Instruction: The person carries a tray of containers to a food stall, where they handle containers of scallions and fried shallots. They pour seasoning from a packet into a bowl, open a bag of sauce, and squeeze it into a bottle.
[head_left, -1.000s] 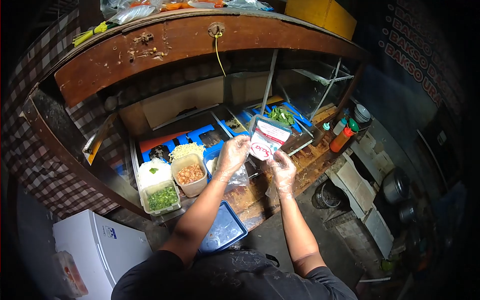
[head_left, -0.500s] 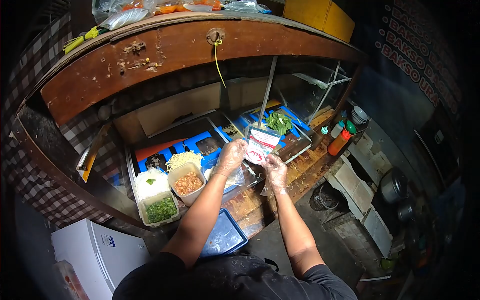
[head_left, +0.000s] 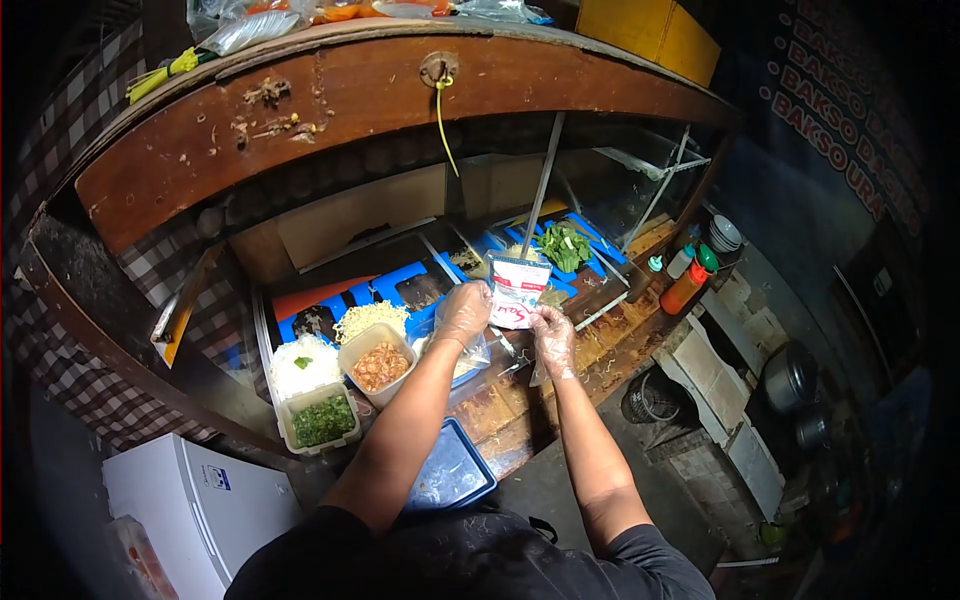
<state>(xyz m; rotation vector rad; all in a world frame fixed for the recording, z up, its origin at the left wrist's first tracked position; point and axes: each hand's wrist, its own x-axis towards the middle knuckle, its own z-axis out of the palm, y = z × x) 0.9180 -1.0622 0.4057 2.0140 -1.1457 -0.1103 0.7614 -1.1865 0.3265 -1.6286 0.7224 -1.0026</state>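
A white packet with red print (head_left: 519,290) is held up between my two hands over the cart's counter. My left hand (head_left: 466,314), in a clear plastic glove, pinches its left edge. The lower right corner is gripped by my right hand (head_left: 553,345), also gloved. Left of my left hand are a tub of brown chopped meat (head_left: 378,366), a tub of chopped greens (head_left: 322,420), white noodles (head_left: 302,368) and yellow noodles (head_left: 370,321). Behind the packet lie leafy greens (head_left: 565,247).
A blue tray (head_left: 445,470) sits near my body. On the right stand a red-orange bottle (head_left: 683,286), other bottles and stacked bowls (head_left: 722,234). The cart's wooden beam (head_left: 350,85) arches above the counter. A white fridge (head_left: 200,500) is at lower left.
The packet has tilted, so more of its front is visible between my hands. The rest of the view has shifted slightly.
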